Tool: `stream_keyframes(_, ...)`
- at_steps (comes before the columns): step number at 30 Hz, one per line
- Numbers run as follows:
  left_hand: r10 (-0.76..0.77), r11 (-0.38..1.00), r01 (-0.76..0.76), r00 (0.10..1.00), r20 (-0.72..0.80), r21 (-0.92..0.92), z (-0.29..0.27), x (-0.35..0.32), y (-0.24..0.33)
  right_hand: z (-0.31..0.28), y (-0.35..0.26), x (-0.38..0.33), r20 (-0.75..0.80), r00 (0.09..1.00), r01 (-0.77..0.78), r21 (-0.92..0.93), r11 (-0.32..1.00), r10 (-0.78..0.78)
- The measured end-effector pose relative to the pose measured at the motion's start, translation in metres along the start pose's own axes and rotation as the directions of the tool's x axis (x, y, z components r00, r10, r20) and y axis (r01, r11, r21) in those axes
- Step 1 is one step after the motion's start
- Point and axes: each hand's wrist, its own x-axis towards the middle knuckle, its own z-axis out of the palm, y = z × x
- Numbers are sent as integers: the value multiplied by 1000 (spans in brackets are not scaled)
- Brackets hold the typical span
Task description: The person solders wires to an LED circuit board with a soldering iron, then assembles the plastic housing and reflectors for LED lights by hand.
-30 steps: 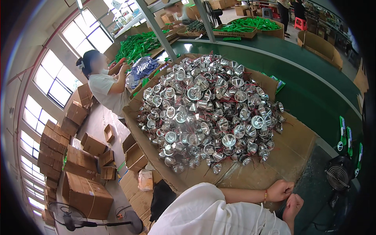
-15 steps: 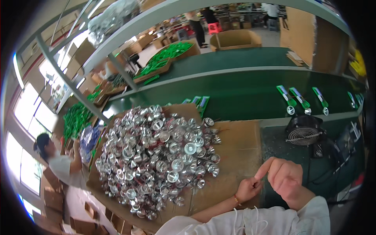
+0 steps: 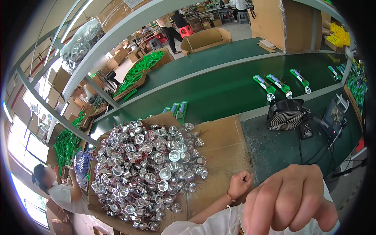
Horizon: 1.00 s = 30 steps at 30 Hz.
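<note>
My left hand (image 3: 239, 184), with a thin bracelet at its wrist, is curled into a fist above the bare right part of a cardboard sheet (image 3: 221, 143). No object shows in it. My right hand (image 3: 288, 196) looms large at the lower right, close to the camera. Its fingers are loosely bent and partly spread, some tips cut off by the lower edge, and nothing is seen in it. Left of my hands lies a big heap of shiny reflector cups (image 3: 147, 172) with thin red wires. Neither hand touches the heap.
A black fan (image 3: 288, 117) with a wire grille stands on the green bench, beside a small device (image 3: 336, 113) with cables. Beyond lie several green-handled pieces (image 3: 278, 84) with reflector heads. Green parts (image 3: 145, 64) fill a far box. A co-worker (image 3: 64, 192) sits at left.
My right hand has left the side of my left hand and come closer to the camera. My left fingers have curled. The view has turned, shifting the bench and heap leftward.
</note>
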Motion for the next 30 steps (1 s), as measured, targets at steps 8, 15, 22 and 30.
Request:
stream_keyframes(8,13,994,-10,999,-32,110,3,-4,10,9,-9,6,38,999,-3,-6,1000,3)
stream_keyframes(15,38,993,-34,999,-33,111,1,-5,8,15,-16,0,-36,999,1,-6,1000,-1)
stream_keyframes(22,-121,977,132,990,-73,169,8,6,16,-14,-38,-36,-29,999,8,-240,971,-15)
stream_keyframes(30,-179,66,-116,976,126,991,-82,186,58,-98,-145,-275,-952,-293,-265,-10,964,-90)
